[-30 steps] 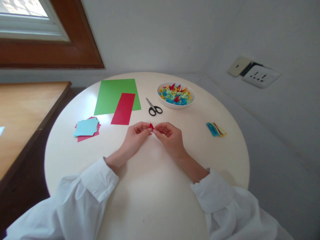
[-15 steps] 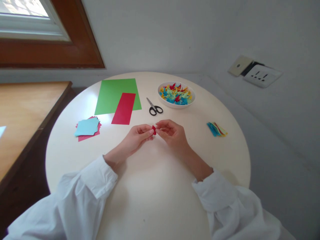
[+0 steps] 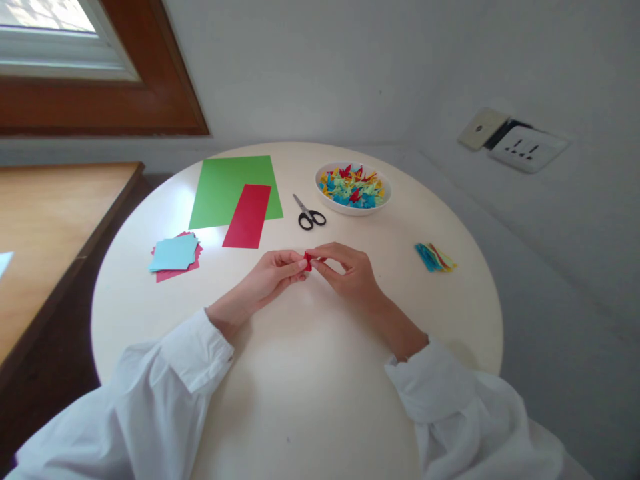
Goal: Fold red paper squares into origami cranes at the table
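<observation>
Both hands meet at the middle of the round cream table [image 3: 300,373]. My left hand [image 3: 273,275] and my right hand [image 3: 347,270] pinch the same small folded red paper piece [image 3: 308,261] between their fingertips, just above the tabletop. Most of the piece is hidden by the fingers. White sleeves cover both forearms.
A white bowl [image 3: 353,189] of small coloured folded papers sits at the back, black scissors [image 3: 309,214] beside it. A green sheet [image 3: 227,187] with a red strip [image 3: 247,215] lies back left, blue and red squares [image 3: 174,255] at left, a coloured stack [image 3: 434,257] at right. A wooden desk [image 3: 45,227] stands left.
The red piece has been turned and pressed smaller between the fingertips. My right hand has curled further over it; both hands stay in the same spot.
</observation>
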A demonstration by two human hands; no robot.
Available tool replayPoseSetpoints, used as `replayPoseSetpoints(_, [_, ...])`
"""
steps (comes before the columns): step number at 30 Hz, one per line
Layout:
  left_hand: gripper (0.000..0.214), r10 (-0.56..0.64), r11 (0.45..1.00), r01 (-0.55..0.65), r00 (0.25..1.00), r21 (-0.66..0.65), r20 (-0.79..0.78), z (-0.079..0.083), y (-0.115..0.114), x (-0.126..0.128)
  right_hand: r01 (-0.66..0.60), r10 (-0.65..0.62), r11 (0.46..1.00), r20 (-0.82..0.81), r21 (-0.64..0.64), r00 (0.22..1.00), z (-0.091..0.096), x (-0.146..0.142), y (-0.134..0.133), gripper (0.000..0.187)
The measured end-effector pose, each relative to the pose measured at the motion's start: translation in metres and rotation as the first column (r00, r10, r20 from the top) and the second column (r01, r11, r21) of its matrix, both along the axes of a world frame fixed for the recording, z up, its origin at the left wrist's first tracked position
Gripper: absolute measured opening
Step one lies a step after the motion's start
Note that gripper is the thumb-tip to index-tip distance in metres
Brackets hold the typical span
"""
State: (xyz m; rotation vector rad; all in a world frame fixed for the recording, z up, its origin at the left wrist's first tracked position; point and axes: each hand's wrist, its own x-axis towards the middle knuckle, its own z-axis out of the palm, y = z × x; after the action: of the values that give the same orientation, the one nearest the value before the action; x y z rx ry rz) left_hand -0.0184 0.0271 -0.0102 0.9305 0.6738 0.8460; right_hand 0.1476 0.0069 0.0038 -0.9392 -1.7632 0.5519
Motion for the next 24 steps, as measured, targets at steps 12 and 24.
replayPoseSetpoints(12, [0.010,-0.004,1.000,0.004,0.999,-0.016,-0.040,0.0026,0.0004,0.0014,0.001,0.000,0.999,0.029,-0.052,1.000,-0.0004,0.0031,0.0039,0.005])
replayPoseSetpoints(24, [0.019,-0.026,0.999,0.025,0.999,-0.037,-0.043,0.0055,-0.0016,0.0020,-0.014,0.007,0.996,-0.077,-0.086,0.997,-0.0059,0.0017,0.0046,0.008])
